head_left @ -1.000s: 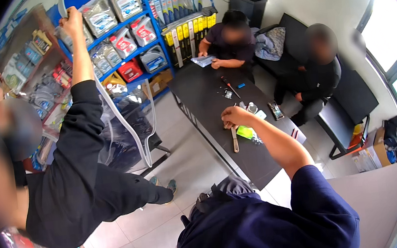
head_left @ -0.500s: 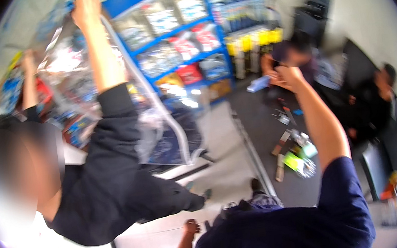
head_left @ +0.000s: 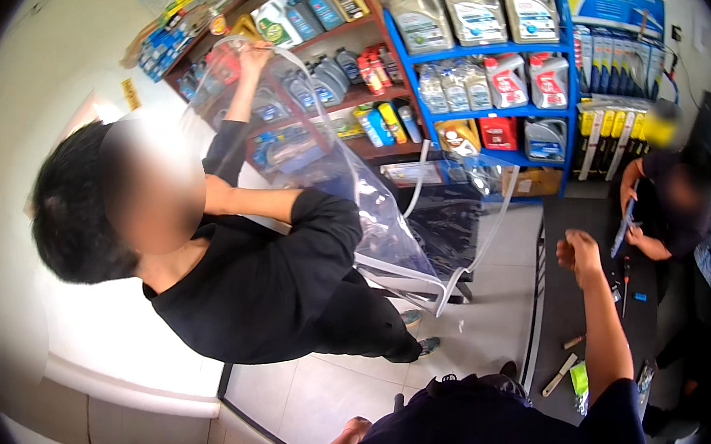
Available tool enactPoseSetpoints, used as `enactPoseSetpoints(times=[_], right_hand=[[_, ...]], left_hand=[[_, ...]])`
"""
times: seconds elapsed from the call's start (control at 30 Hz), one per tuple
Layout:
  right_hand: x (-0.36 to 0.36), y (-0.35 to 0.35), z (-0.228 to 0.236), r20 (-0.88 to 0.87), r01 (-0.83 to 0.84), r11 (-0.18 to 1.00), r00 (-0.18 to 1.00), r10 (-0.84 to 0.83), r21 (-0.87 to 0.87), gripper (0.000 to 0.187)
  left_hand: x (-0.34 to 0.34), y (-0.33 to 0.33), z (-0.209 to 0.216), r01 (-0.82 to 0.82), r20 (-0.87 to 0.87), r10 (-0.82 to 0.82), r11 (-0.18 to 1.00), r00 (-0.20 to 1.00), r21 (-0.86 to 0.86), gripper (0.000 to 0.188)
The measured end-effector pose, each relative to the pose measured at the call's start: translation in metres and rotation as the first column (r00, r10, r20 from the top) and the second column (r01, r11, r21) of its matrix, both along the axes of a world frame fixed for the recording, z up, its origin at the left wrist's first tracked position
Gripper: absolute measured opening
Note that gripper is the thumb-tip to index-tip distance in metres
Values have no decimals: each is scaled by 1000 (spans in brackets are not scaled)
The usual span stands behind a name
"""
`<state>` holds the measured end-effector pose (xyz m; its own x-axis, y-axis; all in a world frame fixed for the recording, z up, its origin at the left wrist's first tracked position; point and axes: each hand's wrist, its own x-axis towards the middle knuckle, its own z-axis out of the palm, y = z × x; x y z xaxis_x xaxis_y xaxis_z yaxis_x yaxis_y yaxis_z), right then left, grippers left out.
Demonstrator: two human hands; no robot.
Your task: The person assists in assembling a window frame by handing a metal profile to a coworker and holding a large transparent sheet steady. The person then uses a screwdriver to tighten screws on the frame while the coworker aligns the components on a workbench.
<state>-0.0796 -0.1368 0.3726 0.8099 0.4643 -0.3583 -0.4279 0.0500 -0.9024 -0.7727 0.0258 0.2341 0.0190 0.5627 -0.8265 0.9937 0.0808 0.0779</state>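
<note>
My right hand [head_left: 580, 253] is raised over the edge of the dark table, its fingers curled in and nothing visible in them. My left hand [head_left: 357, 428] hangs low beside my body; its fingers are mostly hidden. To my left, a co-worker in black grips the upper part of a clear plastic curtain [head_left: 386, 218] with one hand [head_left: 253, 56]. That person's other hand [head_left: 216, 194] is bent up near the head. White strips edge the curtain, and its lower part hangs over a dark, glossy panel. My hands are apart from the curtain.
Blue shelving [head_left: 489, 49] and a wooden shelf [head_left: 334, 106] hold several bottles and jugs. On the dark table [head_left: 580, 227] lie a screwdriver [head_left: 624, 288], a wooden-handled tool [head_left: 560, 374] and a green packet [head_left: 579, 379]. A seated person holds a flat object [head_left: 623, 231] across the table.
My view has swung left. My right hand has come down in the picture. The co-worker has brought one hand down near the head, and the curtain hangs more spread out.
</note>
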Motion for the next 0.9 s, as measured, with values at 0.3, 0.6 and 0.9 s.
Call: enactPoseSetpoints(times=[0.3,0.6,0.9], right_hand=[[-92,-8,-46,-192,-4,1000,981,-1,-27,28],[-130,-69,-68,-258,140,987,954,-155,-76,25],[-169,-98,-58,-270,224,964,928,-256,-142,23]], left_hand=[[62,16,16,-210,351,196,978,916,2,34],[20,45,-45,688,129,-702,712,701,138,25],[0,44,-55,792,108,-795,606,597,72,25]])
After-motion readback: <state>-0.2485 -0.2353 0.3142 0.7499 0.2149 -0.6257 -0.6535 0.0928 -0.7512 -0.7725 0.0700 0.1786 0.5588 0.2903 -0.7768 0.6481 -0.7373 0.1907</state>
